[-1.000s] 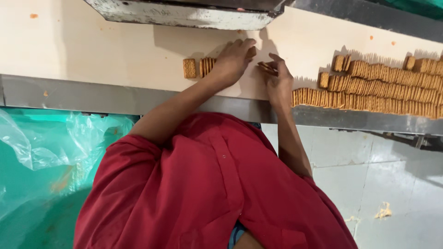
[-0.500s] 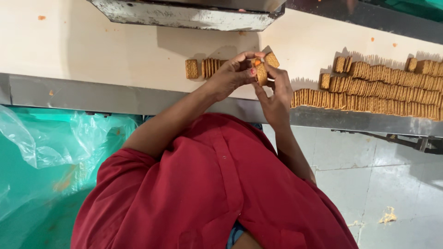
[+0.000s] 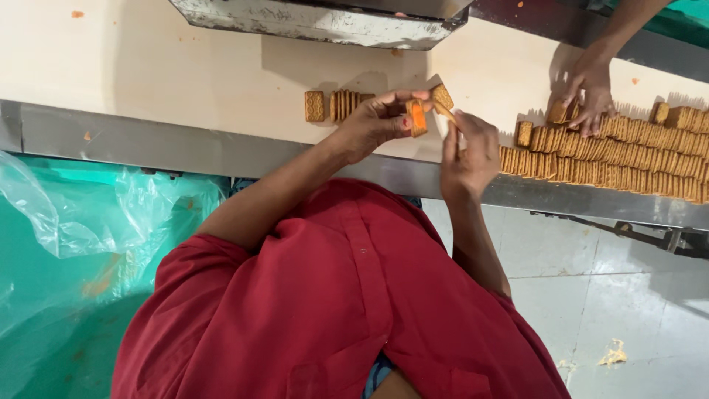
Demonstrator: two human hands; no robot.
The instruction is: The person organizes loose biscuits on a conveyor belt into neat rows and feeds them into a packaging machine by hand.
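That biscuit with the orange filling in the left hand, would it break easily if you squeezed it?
Probably: the biscuit looks thin and stiff, so it likely snaps rather than bends. The left hand pinches it with fingertips, suggesting it is light. Its orange filling may smear.

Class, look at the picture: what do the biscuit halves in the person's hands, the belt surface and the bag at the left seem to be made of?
Biscuit halves: baked dough, matt golden-brown and embossed, one with glossy orange filling, probably cream.
Belt surface: smooth matt cream sheet, probably plastic or rubber-coated fabric; hard to tell.
Bag: thin clear plastic film, judged by its shiny wrinkles and the green showing through.
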